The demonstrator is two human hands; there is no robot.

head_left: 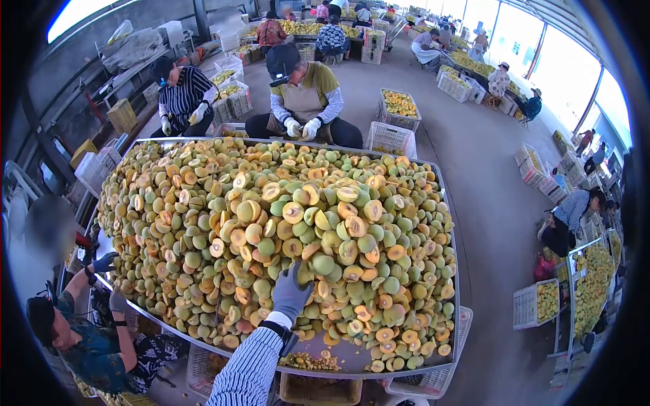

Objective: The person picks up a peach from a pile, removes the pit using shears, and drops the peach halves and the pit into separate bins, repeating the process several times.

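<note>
A grey glove covers my left hand [292, 295], which reaches over the front middle of a large heap of halved and whole green-orange fruits [223, 223]. Its fingers are closed round a green fruit [305, 274], partly hidden by the glove. Striped sleeve and dark wristband show behind this hand. The heap lies on a metal-edged table [448, 196]. Small pale bits [308, 362] lie near the table's front edge. My right hand is out of view.
Two gloved people [308, 95] [183, 101] sit beyond the table; another person [88, 338] is at its left. Crates stand below the front edge [318, 391] and behind the table [393, 139]. Farther off are more workers, fruit-laden tables [592, 284] and crates.
</note>
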